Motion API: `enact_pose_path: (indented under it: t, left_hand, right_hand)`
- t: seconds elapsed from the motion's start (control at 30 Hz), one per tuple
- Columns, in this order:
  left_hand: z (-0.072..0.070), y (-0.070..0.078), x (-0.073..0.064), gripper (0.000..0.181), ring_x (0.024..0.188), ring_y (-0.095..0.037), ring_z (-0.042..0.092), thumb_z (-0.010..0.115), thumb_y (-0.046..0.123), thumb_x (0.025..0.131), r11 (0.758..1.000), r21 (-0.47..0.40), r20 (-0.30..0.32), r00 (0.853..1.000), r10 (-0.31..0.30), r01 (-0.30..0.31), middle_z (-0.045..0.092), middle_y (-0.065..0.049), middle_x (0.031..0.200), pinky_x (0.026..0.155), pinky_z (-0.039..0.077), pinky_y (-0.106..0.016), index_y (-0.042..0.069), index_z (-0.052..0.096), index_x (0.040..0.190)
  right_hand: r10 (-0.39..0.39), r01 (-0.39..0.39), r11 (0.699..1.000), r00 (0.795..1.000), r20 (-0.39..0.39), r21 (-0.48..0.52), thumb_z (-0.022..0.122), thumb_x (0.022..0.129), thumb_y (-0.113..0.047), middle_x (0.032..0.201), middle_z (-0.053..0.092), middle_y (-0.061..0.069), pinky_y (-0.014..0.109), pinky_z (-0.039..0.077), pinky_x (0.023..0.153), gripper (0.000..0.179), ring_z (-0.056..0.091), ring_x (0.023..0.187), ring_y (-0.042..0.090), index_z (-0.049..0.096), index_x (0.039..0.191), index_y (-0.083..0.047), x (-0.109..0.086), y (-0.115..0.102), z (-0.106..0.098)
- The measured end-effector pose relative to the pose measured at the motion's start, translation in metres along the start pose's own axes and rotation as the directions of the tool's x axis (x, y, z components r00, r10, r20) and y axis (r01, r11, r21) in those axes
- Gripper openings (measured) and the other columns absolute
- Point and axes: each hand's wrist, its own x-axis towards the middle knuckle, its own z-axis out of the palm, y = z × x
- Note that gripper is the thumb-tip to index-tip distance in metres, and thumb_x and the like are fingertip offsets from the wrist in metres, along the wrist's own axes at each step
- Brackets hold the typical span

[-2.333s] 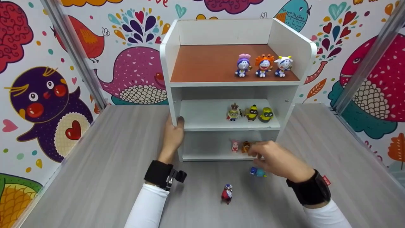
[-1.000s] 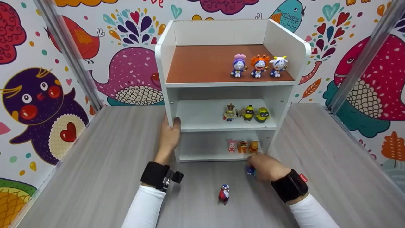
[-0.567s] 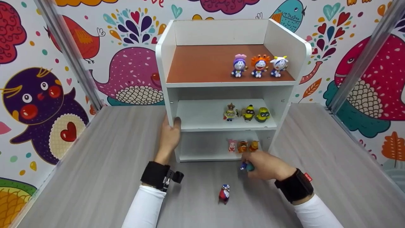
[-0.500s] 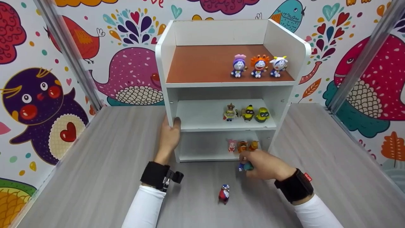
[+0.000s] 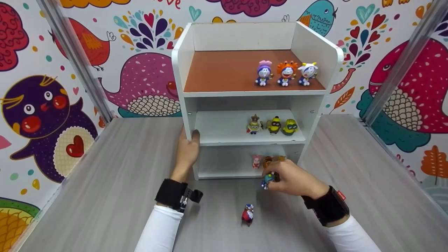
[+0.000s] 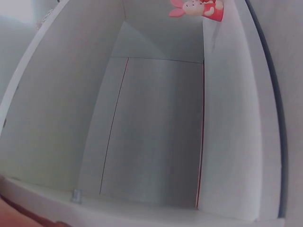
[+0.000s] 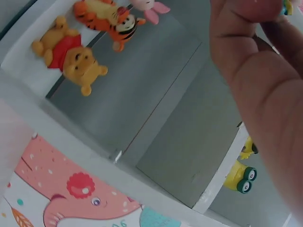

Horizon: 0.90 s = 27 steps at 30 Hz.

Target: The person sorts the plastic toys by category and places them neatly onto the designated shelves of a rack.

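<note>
My left hand (image 5: pixel 187 152) grips the left side panel of a white shelf unit (image 5: pixel 257 142), thumb on its front edge. Between thumb and fingers of my right hand (image 5: pixel 295 179) is a small blue and teal figurine (image 5: pixel 268 180), held in front of the bottom shelf and partly covered by the fingers. In the right wrist view just a sliver of it shows past a fingertip. On the grey surface nearer me stands a red figurine (image 5: pixel 247 215) with a blue and white head.
The bottom shelf bears a pink piglet (image 5: pixel 256 161), a tiger (image 7: pixel 111 21) and a yellow bear (image 7: pixel 71 56) in a red shirt, close behind my right hand. Yellow minion figurines (image 5: pixel 275 125) stand on the middle shelf. Three figurines in animal hats (image 5: pixel 287 73) line the brown top.
My right hand has come down from the bottom shelf, taken the blue figurine off the grey surface, moved it left and turned it more upright. My left hand keeps its hold.
</note>
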Motion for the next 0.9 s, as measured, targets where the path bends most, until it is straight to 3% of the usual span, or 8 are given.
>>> enact_pose_path:
  t: [0.2,0.37,0.5,0.67,0.77,0.9]
  left_hand:
    - [-0.001,-0.003,-0.003,0.056,0.152,-0.036,0.027,0.042,0.013,0.103,1.000,0.003,-0.006,1.000,0.001,-0.001,0.034,-0.022,0.160,0.125,0.021,-0.054,0.002,0.031,0.156]
    - [-0.003,-0.004,-0.006,0.056,0.151,-0.037,0.028,0.042,0.012,0.102,1.000,0.010,-0.020,1.000,0.000,0.000,0.035,-0.023,0.159,0.125,0.022,-0.054,0.001,0.031,0.156]
    - [-0.004,-0.004,-0.005,0.056,0.151,-0.037,0.027,0.042,0.011,0.102,1.000,0.007,-0.012,1.000,0.000,0.000,0.034,-0.024,0.160,0.125,0.021,-0.055,0.000,0.030,0.156]
    - [-0.001,0.000,0.000,0.056,0.153,-0.036,0.025,0.041,0.012,0.103,1.000,-0.014,0.005,1.000,0.009,-0.009,0.031,-0.022,0.162,0.126,0.019,-0.052,0.001,0.028,0.157]
    - [0.000,0.002,0.001,0.056,0.152,-0.036,0.027,0.042,0.012,0.103,1.000,-0.009,-0.005,1.000,0.015,-0.015,0.033,-0.022,0.161,0.126,0.021,-0.052,0.001,0.029,0.156]
    - [0.001,0.000,0.000,0.055,0.150,-0.036,0.030,0.044,0.012,0.102,1.000,0.004,-0.018,1.000,0.013,-0.013,0.036,-0.023,0.159,0.125,0.023,-0.052,0.002,0.032,0.155]
  right_hand:
    - [0.060,-0.063,0.998,0.996,0.071,0.031,0.072,0.075,-0.002,0.087,0.066,-0.002,0.017,0.047,0.060,0.027,0.051,0.071,0.003,0.073,0.101,-0.005,-0.002,-0.005,0.002]
    - [0.017,-0.017,1.000,0.996,0.084,-0.004,0.075,0.081,-0.008,0.100,0.066,0.001,0.019,0.048,0.068,0.028,0.053,0.080,0.006,0.074,0.109,-0.005,-0.002,-0.015,0.006]
    - [-0.044,0.044,0.999,0.999,0.006,0.015,0.075,0.086,-0.010,0.103,0.070,0.003,0.019,0.052,0.069,0.030,0.058,0.081,0.006,0.072,0.116,-0.005,-0.002,-0.027,-0.003]
    - [-0.115,0.119,0.993,0.984,-0.137,0.020,0.076,0.088,-0.007,0.097,0.073,0.004,0.022,0.058,0.067,0.030,0.064,0.076,0.005,0.067,0.116,-0.002,0.006,-0.053,-0.035]
    - [-0.188,0.180,0.982,0.958,-0.217,-0.056,0.078,0.087,-0.008,0.092,0.072,0.003,0.022,0.057,0.065,0.030,0.063,0.074,0.005,0.067,0.114,-0.002,0.014,-0.071,-0.059]
    - [-0.263,0.216,0.960,0.914,-0.310,-0.179,0.080,0.085,-0.008,0.101,0.069,0.007,0.021,0.057,0.071,0.032,0.063,0.081,0.010,0.069,0.114,0.000,0.030,-0.093,-0.090]
